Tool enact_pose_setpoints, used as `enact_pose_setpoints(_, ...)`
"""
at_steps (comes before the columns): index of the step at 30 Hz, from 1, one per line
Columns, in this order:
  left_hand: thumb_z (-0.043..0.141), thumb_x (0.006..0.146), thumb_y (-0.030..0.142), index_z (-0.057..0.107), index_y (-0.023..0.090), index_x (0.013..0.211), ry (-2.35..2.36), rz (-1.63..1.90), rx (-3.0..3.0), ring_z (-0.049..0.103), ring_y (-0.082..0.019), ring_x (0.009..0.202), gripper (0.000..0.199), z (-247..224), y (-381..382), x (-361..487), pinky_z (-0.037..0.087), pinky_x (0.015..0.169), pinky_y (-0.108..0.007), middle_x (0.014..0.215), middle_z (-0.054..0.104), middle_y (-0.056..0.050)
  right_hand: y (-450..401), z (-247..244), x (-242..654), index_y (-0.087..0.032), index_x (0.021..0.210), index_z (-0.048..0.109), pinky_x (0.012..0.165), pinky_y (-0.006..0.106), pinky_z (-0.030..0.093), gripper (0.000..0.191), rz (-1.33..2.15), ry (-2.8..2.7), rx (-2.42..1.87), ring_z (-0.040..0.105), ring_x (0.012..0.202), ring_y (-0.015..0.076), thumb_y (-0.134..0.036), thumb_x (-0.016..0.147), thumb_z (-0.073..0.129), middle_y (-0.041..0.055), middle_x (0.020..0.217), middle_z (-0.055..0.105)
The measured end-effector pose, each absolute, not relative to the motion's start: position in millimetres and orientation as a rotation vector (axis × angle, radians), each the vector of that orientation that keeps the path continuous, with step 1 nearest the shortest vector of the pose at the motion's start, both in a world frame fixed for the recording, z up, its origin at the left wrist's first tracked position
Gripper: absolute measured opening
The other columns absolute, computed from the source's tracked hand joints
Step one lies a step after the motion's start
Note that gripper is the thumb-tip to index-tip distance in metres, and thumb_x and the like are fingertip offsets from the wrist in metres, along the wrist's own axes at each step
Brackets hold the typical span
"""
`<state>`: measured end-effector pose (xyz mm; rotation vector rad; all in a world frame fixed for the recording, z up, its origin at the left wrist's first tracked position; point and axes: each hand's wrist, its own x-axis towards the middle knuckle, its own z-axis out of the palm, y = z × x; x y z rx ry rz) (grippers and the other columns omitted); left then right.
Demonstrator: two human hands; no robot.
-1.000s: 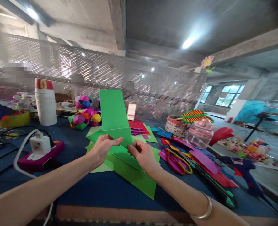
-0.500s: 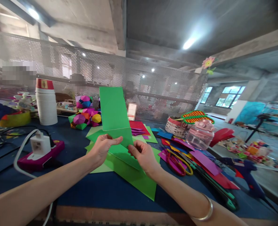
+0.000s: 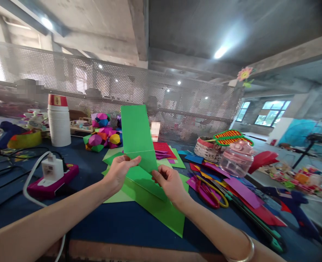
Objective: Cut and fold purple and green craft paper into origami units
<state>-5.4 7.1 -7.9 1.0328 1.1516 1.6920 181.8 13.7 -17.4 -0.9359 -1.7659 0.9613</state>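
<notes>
While the left hand point(image 3: 119, 171) and right hand point(image 3: 172, 183) are pinching green paper point(image 3: 136, 129), its length is running up mid-frame above them.

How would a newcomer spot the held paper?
On the blue tabletop, find the overlapping green paper sheets. Above them, the bare left hand and right hand hold a green paper strip. Unlike those sheets, its upper part stands upright above a pale line.

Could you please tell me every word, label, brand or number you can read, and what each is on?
None can be read with certainty.
Red-topped cup stack: dark marks on a gold patch, too small.
Purple power strip: a yellow spot, too blurred.
Clear bottle: any print too faint.
Green paper: no lettering visible.
</notes>
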Motion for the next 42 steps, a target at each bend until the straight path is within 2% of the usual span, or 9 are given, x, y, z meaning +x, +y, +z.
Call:
enact_pose_setpoints(3, 0.092, 0.045, 0.045, 0.044, 0.022, 0.042, 1.142, 1.697, 1.042, 0.044, -0.016, 0.061, 0.053, -7, 7, -5, 0.032, 0.068, -0.033, 0.049, 0.040, 0.005, 14, -17, 182, -0.022, 0.066, 0.049, 0.055, 0.028, 0.032, 0.036, 0.972, -1.762, -0.924, 0.043, 0.056, 0.0129, -0.052, 0.078, 0.063, -0.0006, 0.060, 0.053)
enact_pose_setpoints(11, 0.091, 0.050, 0.048, 0.058, 0.019, 0.049, 1.062, 1.730, 1.021, 0.051, -0.016, 0.065, 0.043, -8, 15, -11, 0.037, 0.074, -0.033, 0.057, 0.054, 0.001, 16, -17, 184, -0.021, 0.064, 0.049, 0.055, 0.027, 0.031, 0.036, 0.953, -1.741, -0.931, 0.043, 0.056, 0.0127, -0.052, 0.077, 0.063, -0.0007, 0.059, 0.054)
enact_pose_setpoints(16, 0.091, 0.049, 0.044, 0.067, 0.017, 0.060, 1.026, 1.724, 1.029, 0.057, -0.019, 0.074, 0.039, -7, 13, -16, 0.040, 0.077, -0.033, 0.071, 0.066, -0.004, 16, -18, 184, -0.022, 0.063, 0.049, 0.055, 0.027, 0.031, 0.037, 0.940, -1.763, -0.950, 0.041, 0.055, 0.0127, -0.052, 0.076, 0.063, -0.0020, 0.056, 0.050)
enact_pose_setpoints(22, 0.090, 0.053, 0.049, 0.059, 0.018, 0.052, 1.055, 1.751, 1.025, 0.050, -0.015, 0.065, 0.044, -7, 15, -15, 0.038, 0.072, -0.031, 0.058, 0.055, 0.001, 17, -16, 185, -0.021, 0.064, 0.050, 0.055, 0.028, 0.031, 0.036, 0.931, -1.759, -0.949, 0.042, 0.056, 0.0130, -0.053, 0.078, 0.062, -0.0008, 0.058, 0.054)
enact_pose_setpoints(31, 0.090, 0.058, 0.048, 0.060, 0.018, 0.056, 0.997, 1.726, 1.055, 0.049, -0.014, 0.066, 0.042, -7, 13, -19, 0.039, 0.070, -0.029, 0.062, 0.054, 0.002, 17, -18, 185, -0.022, 0.065, 0.050, 0.056, 0.028, 0.031, 0.035, 0.942, -1.775, -0.951, 0.041, 0.056, 0.0129, -0.051, 0.078, 0.062, -0.0017, 0.058, 0.051)
enact_pose_setpoints(35, 0.090, 0.056, 0.052, 0.060, 0.018, 0.054, 1.017, 1.765, 1.037, 0.048, -0.013, 0.065, 0.045, -7, 17, -21, 0.039, 0.070, -0.028, 0.060, 0.051, 0.003, 18, -17, 186, -0.022, 0.064, 0.049, 0.055, 0.028, 0.031, 0.035, 0.935, -1.754, -0.949, 0.041, 0.055, 0.0126, -0.051, 0.078, 0.062, -0.0017, 0.058, 0.052)
enact_pose_setpoints(42, 0.091, 0.050, 0.057, 0.069, 0.017, 0.059, 1.047, 1.766, 1.036, 0.054, -0.016, 0.067, 0.046, -8, 20, -25, 0.042, 0.072, -0.029, 0.063, 0.061, 0.000, 21, -17, 188, -0.021, 0.063, 0.051, 0.055, 0.028, 0.032, 0.037, 0.931, -1.754, -0.950, 0.042, 0.055, 0.0131, -0.055, 0.076, 0.063, -0.0016, 0.057, 0.052)
